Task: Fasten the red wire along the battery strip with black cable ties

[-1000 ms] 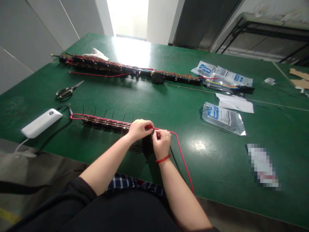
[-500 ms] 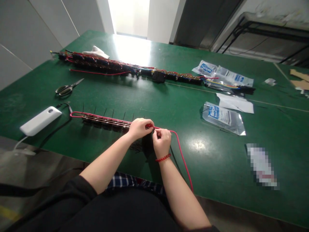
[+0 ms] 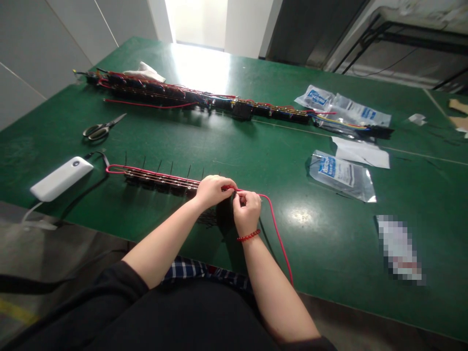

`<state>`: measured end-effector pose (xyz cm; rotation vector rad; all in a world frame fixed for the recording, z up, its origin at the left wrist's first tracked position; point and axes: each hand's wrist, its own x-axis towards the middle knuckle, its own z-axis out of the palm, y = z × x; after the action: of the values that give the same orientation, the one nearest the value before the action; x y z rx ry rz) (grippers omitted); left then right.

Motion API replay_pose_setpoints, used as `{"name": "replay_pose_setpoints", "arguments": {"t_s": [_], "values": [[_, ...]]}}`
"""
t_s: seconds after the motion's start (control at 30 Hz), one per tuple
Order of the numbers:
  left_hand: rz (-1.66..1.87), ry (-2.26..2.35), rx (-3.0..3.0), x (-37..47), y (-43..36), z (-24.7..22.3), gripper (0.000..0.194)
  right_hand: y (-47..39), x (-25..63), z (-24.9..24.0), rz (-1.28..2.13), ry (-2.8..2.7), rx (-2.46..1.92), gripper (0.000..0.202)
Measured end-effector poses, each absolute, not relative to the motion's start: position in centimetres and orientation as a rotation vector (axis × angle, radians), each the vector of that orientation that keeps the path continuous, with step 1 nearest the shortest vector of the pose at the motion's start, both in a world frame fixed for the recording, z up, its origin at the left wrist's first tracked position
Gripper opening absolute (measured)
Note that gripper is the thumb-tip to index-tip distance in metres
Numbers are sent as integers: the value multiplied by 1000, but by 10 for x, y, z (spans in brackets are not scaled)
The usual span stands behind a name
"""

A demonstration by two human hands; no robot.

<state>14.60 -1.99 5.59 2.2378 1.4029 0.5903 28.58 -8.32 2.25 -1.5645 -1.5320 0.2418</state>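
Observation:
A black wiring assembly [image 3: 161,181] lies near the table's front edge, with a red cable [image 3: 277,229] running along its top and curving down at the right. Thin black ties stick up along its far side. At its right end my left hand [image 3: 214,191] is closed, thumb and fingers pinched by the red cable. Touching distance away, my right hand [image 3: 247,210], with a red bead bracelet above it, is pinched too. What sits between the fingertips is small, dark and mostly hidden.
A longer wired assembly [image 3: 175,95] spans the back of the green table [image 3: 204,141]. Scissors [image 3: 99,130] and a white power bank [image 3: 62,178] lie at the left. Plastic bags [image 3: 341,175], white paper [image 3: 361,152] and a blurred-out packet [image 3: 400,248] are at the right.
The view has shifted slightly. Both hands keep their pinched pose at the same place on the assembly; nothing has visibly been let go.

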Motion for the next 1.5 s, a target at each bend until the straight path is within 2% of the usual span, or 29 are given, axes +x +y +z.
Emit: {"name": "replay_pose_setpoints", "arguments": {"t_s": [1.5], "values": [[507, 1530, 2196, 151, -22, 60, 13, -84, 288, 26, 357, -1469, -1527, 9]]}}
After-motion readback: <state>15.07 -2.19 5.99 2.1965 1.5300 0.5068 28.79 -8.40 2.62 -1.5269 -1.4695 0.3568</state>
